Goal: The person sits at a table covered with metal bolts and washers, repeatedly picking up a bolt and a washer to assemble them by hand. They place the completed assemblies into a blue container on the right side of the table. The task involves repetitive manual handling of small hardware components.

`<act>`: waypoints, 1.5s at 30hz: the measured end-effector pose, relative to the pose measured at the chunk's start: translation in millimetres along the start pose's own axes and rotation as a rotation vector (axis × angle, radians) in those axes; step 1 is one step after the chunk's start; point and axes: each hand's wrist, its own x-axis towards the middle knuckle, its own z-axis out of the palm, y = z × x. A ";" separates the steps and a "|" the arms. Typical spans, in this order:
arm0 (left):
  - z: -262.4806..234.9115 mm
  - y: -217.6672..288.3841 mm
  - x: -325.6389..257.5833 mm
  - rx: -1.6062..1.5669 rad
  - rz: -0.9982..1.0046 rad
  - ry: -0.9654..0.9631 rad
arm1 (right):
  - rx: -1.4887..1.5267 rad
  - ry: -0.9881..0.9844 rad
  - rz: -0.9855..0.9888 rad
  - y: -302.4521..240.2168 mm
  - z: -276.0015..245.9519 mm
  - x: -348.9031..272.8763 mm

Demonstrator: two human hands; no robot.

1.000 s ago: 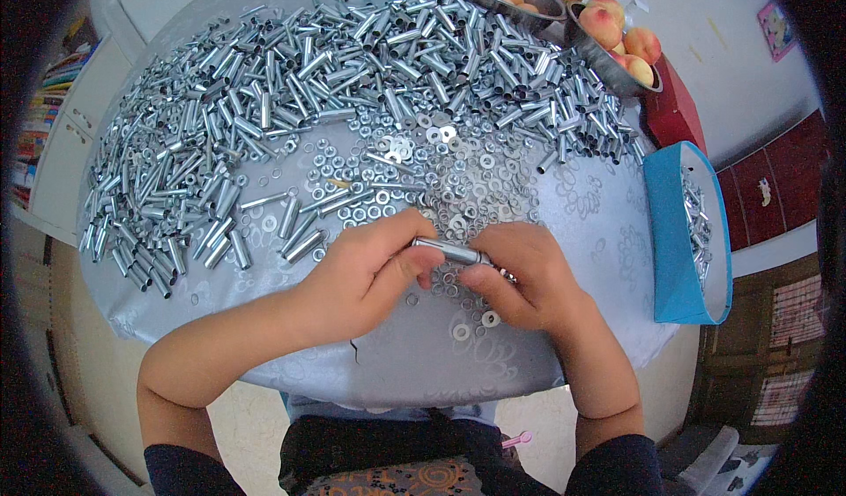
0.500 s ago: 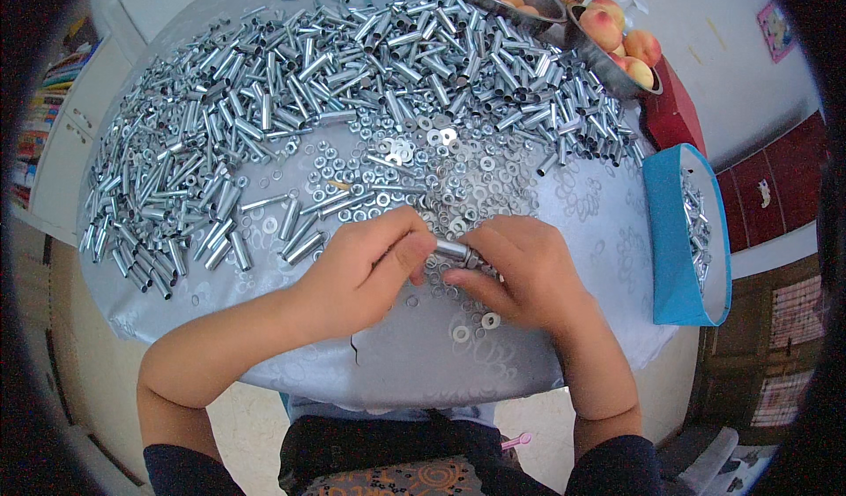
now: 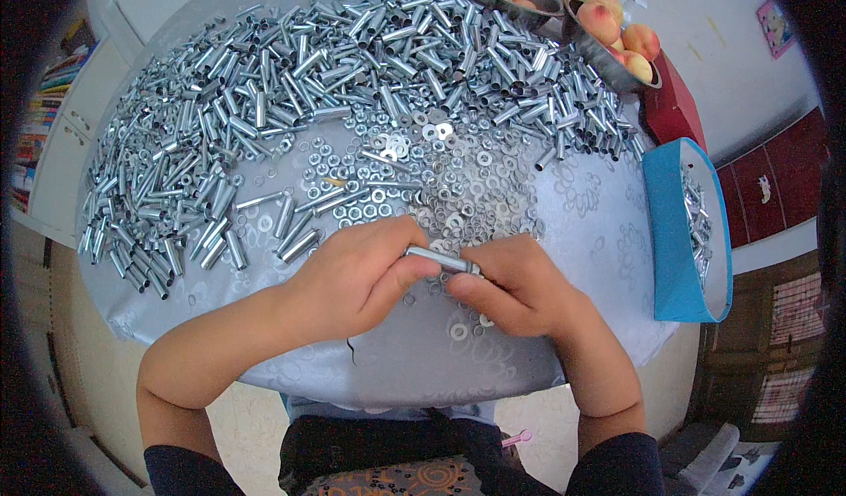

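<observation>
Shows, to the left of the silver tube, loose metal sleeves strewn over the cloth-covered desk, with more heaped beyond the tube. Grasps the tube over the desk by both ends, pinching the left one in the left grip and clasping the right one in the right grip, with washers and nuts scattered just beyond it. Has, beyond the tube and well to its right, a metal bowl of peaches and, farther right, a blue box holding small silver pieces.
</observation>
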 end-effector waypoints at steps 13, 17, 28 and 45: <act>-0.2 4.1 -2.0 -0.171 -0.058 0.116 | -0.260 0.227 -0.107 -2.3 6.5 4.6; 2.0 3.5 -3.5 -0.388 -0.214 0.075 | -0.298 0.202 -0.179 -4.0 7.4 4.2; 4.6 9.3 -4.0 -0.284 -0.315 0.067 | 0.092 0.048 -0.014 -7.2 12.8 2.0; -2.5 -15.3 1.1 0.452 0.489 0.264 | 1.039 -0.184 0.613 -9.3 22.7 3.8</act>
